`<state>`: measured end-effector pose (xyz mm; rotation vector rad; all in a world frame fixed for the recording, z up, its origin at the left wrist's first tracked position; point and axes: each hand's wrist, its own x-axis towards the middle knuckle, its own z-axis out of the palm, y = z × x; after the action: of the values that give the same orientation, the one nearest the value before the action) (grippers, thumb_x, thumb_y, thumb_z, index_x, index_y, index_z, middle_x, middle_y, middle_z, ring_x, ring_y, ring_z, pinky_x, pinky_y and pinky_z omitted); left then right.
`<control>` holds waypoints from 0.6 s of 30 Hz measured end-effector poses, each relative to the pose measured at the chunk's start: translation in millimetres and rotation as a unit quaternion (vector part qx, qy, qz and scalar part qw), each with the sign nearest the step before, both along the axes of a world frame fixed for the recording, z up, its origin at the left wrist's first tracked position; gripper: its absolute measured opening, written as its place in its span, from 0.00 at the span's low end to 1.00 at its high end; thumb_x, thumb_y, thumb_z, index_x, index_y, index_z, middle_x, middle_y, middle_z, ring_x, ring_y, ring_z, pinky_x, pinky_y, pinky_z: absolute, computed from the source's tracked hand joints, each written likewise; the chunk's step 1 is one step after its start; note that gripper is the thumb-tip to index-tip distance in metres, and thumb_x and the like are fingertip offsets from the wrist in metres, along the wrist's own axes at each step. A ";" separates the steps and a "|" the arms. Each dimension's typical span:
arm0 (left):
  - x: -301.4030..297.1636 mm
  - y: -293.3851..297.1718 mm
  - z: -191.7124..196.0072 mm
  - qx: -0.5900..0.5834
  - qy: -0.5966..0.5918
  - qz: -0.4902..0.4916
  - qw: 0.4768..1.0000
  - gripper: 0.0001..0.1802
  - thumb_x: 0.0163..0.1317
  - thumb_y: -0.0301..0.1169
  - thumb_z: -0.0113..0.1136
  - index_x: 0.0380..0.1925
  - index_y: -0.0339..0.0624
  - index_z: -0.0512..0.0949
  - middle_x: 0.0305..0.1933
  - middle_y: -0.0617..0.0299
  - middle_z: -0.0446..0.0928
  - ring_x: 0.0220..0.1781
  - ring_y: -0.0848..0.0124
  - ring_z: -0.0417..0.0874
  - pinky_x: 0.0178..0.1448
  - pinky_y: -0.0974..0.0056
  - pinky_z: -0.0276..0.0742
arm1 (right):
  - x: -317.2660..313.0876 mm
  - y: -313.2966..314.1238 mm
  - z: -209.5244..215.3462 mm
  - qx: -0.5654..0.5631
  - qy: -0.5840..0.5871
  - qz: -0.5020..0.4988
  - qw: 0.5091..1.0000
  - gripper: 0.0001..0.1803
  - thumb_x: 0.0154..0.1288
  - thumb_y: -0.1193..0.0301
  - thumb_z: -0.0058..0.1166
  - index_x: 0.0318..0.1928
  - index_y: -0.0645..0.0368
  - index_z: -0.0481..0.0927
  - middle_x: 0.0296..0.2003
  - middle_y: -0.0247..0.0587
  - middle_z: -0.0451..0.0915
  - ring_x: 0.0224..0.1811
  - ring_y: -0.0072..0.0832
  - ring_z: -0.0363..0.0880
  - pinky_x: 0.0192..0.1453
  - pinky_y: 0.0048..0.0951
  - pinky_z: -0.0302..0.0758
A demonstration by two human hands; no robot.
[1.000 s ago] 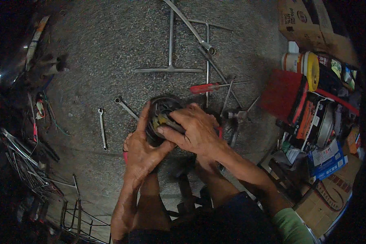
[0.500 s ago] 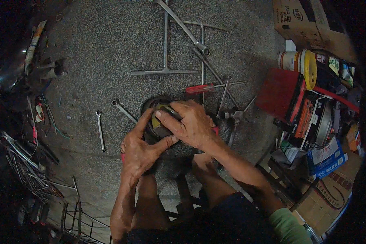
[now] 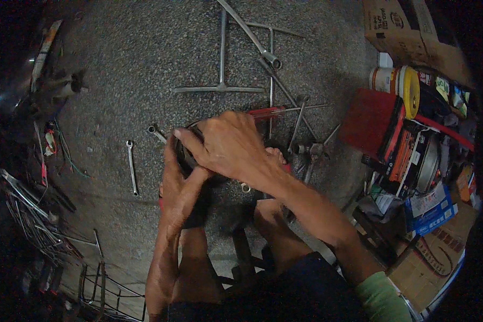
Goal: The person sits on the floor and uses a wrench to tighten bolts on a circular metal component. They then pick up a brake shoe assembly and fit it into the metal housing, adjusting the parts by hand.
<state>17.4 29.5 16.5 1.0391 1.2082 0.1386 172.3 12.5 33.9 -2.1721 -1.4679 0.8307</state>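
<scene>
A dark, round part (image 3: 186, 158) sits between my two hands above the floor, mostly hidden by them. My left hand (image 3: 177, 177) is closed round its near left side. From the right, my right hand (image 3: 228, 142) reaches over it, back of the hand up, thumb pressed on the far left rim; its other fingertips are out of sight. Under my right wrist shows a small brass-coloured ring (image 3: 246, 188). Just beyond my right hand lies a red-handled screwdriver (image 3: 265, 112). A combination wrench (image 3: 156, 134) lies partly hidden beside my left fingers.
Farther off on the speckled floor lie a T-handle wrench (image 3: 222, 64) and a long box-end wrench (image 3: 252, 37). A small wrench (image 3: 132, 169) is at left. Along the right stand a red box (image 3: 367, 123), a yellow-rimmed bucket (image 3: 410, 91) and cartons (image 3: 413, 32). Metal rods (image 3: 35, 214) clutter the left.
Both hands have shifted a little left with the round part. It has turned, so its yellowish face no longer shows. My right hand now covers more of it, and the brass-coloured ring has come into view.
</scene>
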 end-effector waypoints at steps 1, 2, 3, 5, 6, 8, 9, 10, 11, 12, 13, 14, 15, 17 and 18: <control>0.4 2.4 2.2 -0.011 -0.019 0.009 1.000 0.52 0.50 0.38 0.67 0.71 0.32 0.52 0.68 0.42 0.63 0.69 0.53 0.67 0.71 0.58 0.62 | 1.1 5.9 -1.9 0.012 -0.006 0.000 1.000 0.30 0.66 0.53 0.53 0.16 0.67 0.79 0.12 0.58 0.73 0.16 0.53 0.77 0.25 0.47 0.75; 1.1 4.2 1.0 -0.026 -0.041 0.017 0.999 0.51 0.49 0.37 0.66 0.71 0.31 0.52 0.68 0.42 0.63 0.69 0.54 0.67 0.71 0.58 0.62 | 2.5 11.1 -6.1 0.020 -0.015 -0.002 1.000 0.30 0.66 0.53 0.52 0.16 0.67 0.79 0.11 0.58 0.73 0.16 0.53 0.77 0.25 0.47 0.75; 1.5 6.0 0.3 -0.041 -0.062 0.024 0.997 0.51 0.49 0.37 0.66 0.71 0.31 0.53 0.68 0.42 0.64 0.69 0.54 0.67 0.71 0.58 0.62 | 2.9 13.4 -8.3 0.028 -0.023 -0.004 0.999 0.30 0.66 0.53 0.52 0.16 0.66 0.80 0.11 0.58 0.72 0.16 0.53 0.77 0.25 0.47 0.76; 1.8 12.2 4.0 -0.074 -0.047 0.012 0.996 0.49 0.48 0.35 0.65 0.70 0.30 0.54 0.67 0.43 0.65 0.68 0.56 0.68 0.70 0.59 0.62 | 0.8 11.9 -7.8 0.048 -0.049 0.022 0.997 0.29 0.66 0.54 0.52 0.16 0.66 0.80 0.11 0.57 0.73 0.15 0.52 0.77 0.24 0.46 0.75; 0.8 14.2 5.3 -0.088 -0.038 0.007 0.995 0.49 0.48 0.35 0.64 0.70 0.30 0.55 0.66 0.43 0.66 0.68 0.56 0.68 0.70 0.59 0.63 | -0.7 11.2 -7.1 0.060 -0.061 0.037 0.996 0.29 0.67 0.54 0.52 0.16 0.65 0.80 0.11 0.57 0.73 0.15 0.52 0.77 0.24 0.46 0.75; -4.8 12.2 -2.2 -0.010 -0.036 -0.021 0.999 0.48 0.48 0.35 0.64 0.69 0.29 0.56 0.64 0.44 0.68 0.65 0.57 0.70 0.68 0.59 0.65 | -2.9 8.6 -9.3 0.081 -0.068 0.030 0.994 0.29 0.67 0.54 0.52 0.16 0.63 0.80 0.11 0.54 0.74 0.14 0.48 0.77 0.22 0.44 0.75; -6.7 10.7 -3.3 0.029 -0.036 -0.036 0.998 0.48 0.48 0.35 0.65 0.69 0.28 0.57 0.63 0.44 0.69 0.64 0.57 0.71 0.67 0.59 0.66 | -4.2 6.5 -10.4 0.091 -0.072 0.025 0.993 0.29 0.67 0.54 0.52 0.15 0.62 0.80 0.11 0.52 0.75 0.14 0.47 0.77 0.22 0.44 0.75; -10.8 8.4 0.4 0.009 -0.027 -0.018 0.999 0.47 0.48 0.34 0.64 0.68 0.28 0.57 0.62 0.44 0.70 0.63 0.58 0.72 0.67 0.59 0.67 | -9.6 4.3 -10.6 0.102 -0.083 0.030 0.991 0.28 0.66 0.54 0.53 0.15 0.61 0.79 0.12 0.51 0.75 0.14 0.45 0.77 0.21 0.43 0.74; -11.6 8.1 11.0 -0.012 -0.018 -0.002 1.000 0.47 0.48 0.34 0.64 0.68 0.28 0.57 0.61 0.44 0.71 0.62 0.58 0.73 0.66 0.59 0.68 | -18.0 1.8 -11.4 0.113 -0.095 0.032 0.989 0.28 0.66 0.53 0.54 0.15 0.61 0.79 0.13 0.49 0.76 0.14 0.43 0.78 0.20 0.42 0.74; -12.1 8.2 18.3 -0.033 -0.009 0.014 0.999 0.46 0.48 0.34 0.64 0.68 0.27 0.58 0.60 0.44 0.72 0.61 0.58 0.74 0.65 0.59 0.68 | -23.9 0.6 -12.5 0.123 -0.108 0.035 0.986 0.27 0.65 0.53 0.54 0.15 0.60 0.79 0.13 0.48 0.76 0.15 0.41 0.78 0.20 0.41 0.74; -13.3 9.4 20.7 -0.039 0.000 0.007 0.999 0.46 0.48 0.34 0.64 0.67 0.27 0.58 0.59 0.45 0.73 0.61 0.58 0.74 0.65 0.59 0.69 | -26.3 0.4 -13.9 0.151 -0.112 0.032 0.982 0.26 0.65 0.53 0.55 0.15 0.59 0.79 0.14 0.47 0.77 0.15 0.40 0.78 0.19 0.40 0.73; -17.9 11.0 22.6 -0.045 0.012 0.000 0.999 0.46 0.48 0.33 0.64 0.67 0.27 0.59 0.59 0.45 0.73 0.60 0.58 0.75 0.65 0.59 0.69 | -30.3 0.2 -15.2 0.178 -0.113 0.031 0.977 0.26 0.64 0.53 0.56 0.15 0.58 0.78 0.15 0.46 0.77 0.16 0.38 0.78 0.19 0.39 0.73; -21.7 12.4 22.9 -0.052 0.024 -0.006 0.998 0.45 0.48 0.32 0.64 0.67 0.27 0.59 0.58 0.45 0.73 0.60 0.58 0.75 0.65 0.60 0.69 | -32.8 -0.6 -16.0 0.206 -0.115 0.029 0.971 0.25 0.64 0.54 0.56 0.15 0.58 0.78 0.16 0.45 0.78 0.16 0.37 0.78 0.18 0.37 0.73; -25.3 15.2 18.4 -0.034 0.011 -0.012 0.999 0.45 0.48 0.31 0.65 0.67 0.28 0.59 0.58 0.46 0.74 0.59 0.59 0.75 0.65 0.60 0.69 | -30.3 1.0 -16.3 0.211 -0.120 0.022 0.970 0.25 0.64 0.55 0.57 0.15 0.58 0.79 0.17 0.45 0.79 0.17 0.38 0.78 0.19 0.38 0.73; -26.0 14.9 16.8 -0.025 0.005 -0.014 1.000 0.45 0.48 0.30 0.65 0.67 0.28 0.59 0.57 0.46 0.75 0.59 0.59 0.76 0.65 0.60 0.69 | -27.3 3.3 -16.9 0.215 -0.123 0.019 0.969 0.24 0.63 0.56 0.57 0.15 0.59 0.79 0.17 0.46 0.79 0.17 0.38 0.78 0.19 0.38 0.73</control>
<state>-8.6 44.4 33.3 1.0141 1.1991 0.0811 145.0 15.8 17.0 -1.9656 -1.6310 0.2227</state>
